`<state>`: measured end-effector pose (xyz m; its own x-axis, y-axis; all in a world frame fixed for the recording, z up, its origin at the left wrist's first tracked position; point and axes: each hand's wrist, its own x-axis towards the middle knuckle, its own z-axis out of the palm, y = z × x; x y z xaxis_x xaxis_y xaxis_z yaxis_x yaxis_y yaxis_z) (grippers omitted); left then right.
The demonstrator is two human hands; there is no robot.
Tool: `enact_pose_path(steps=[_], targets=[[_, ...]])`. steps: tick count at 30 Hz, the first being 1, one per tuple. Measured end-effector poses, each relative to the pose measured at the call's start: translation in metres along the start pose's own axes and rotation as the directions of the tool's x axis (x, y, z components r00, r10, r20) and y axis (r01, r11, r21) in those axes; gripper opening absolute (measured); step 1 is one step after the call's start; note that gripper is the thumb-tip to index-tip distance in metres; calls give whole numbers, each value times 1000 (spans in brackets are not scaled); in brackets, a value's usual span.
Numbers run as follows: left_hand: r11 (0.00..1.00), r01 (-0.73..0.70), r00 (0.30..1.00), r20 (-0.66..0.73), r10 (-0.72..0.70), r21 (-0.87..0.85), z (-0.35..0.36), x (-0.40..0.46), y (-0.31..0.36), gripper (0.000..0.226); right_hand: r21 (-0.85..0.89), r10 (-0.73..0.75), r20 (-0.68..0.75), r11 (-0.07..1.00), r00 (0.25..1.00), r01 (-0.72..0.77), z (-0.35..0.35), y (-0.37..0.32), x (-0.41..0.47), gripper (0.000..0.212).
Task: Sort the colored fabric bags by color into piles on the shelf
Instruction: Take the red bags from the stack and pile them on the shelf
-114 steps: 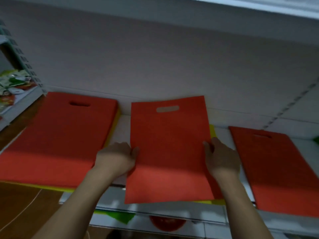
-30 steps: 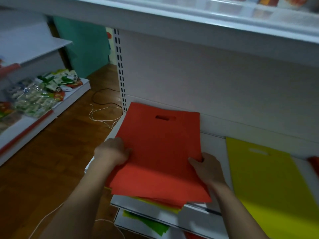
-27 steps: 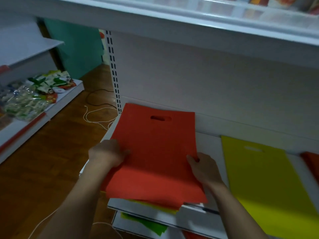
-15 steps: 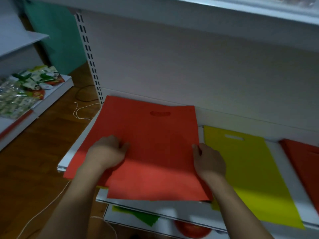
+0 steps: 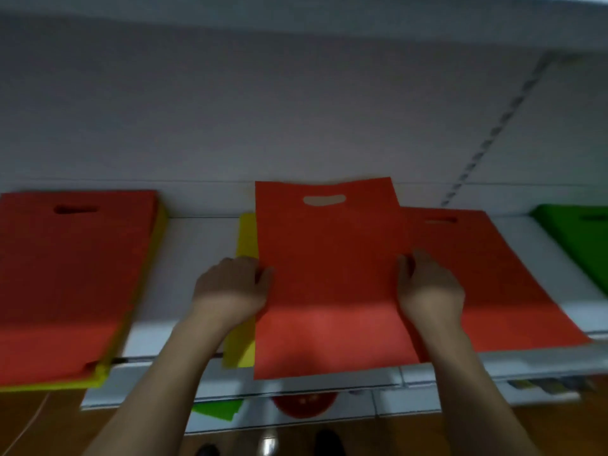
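I hold a flat red fabric bag (image 5: 325,278) with a cut-out handle above the white shelf (image 5: 194,238). My left hand (image 5: 232,289) grips its left edge and my right hand (image 5: 427,287) grips its right edge. The bag hangs over a yellow bag (image 5: 245,245) and overlaps the left edge of a red pile (image 5: 487,278) on its right. At the far left lies a mixed stack (image 5: 69,274) with red on top and yellow edges beneath. A green bag (image 5: 579,238) lies at the far right.
The shelf's back panel rises right behind the bags and an upper shelf hangs overhead. Below the shelf edge a lower shelf holds a green bag (image 5: 218,408) and a round red object (image 5: 304,403). Wooden floor shows at the bottom left.
I lifted a red bag off the left stack and carried it right, over the yellow bag toward the red pile. The view swung right, bringing the green bag into sight.
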<state>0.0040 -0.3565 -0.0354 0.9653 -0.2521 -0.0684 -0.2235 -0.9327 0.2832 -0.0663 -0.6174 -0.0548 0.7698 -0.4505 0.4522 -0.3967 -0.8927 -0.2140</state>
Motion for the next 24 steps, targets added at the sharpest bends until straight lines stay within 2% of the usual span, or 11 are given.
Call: enact_pose_path(steps=[6,11,15,19,24], targets=[[995,-68,996,64,64,68,44,17,116,44,-44,-58,-112,998,992,54,-2,126,21,30],[986,-113,987,130,97,125,71,24,181,45,41,48,-90,998,995,-44,0,192,35,34],[969,-172,977,156,145,174,89,35,217,45,7,119,36,993,992,-119,11,228,48,33],[935,-210,971,170,166,287,103,40,244,49,-87,259,182,965,949,-246,18,251,63,32],[902,-144,981,178,76,407,109,47,253,59,-68,338,321,940,885,-334,25,253,78,42]])
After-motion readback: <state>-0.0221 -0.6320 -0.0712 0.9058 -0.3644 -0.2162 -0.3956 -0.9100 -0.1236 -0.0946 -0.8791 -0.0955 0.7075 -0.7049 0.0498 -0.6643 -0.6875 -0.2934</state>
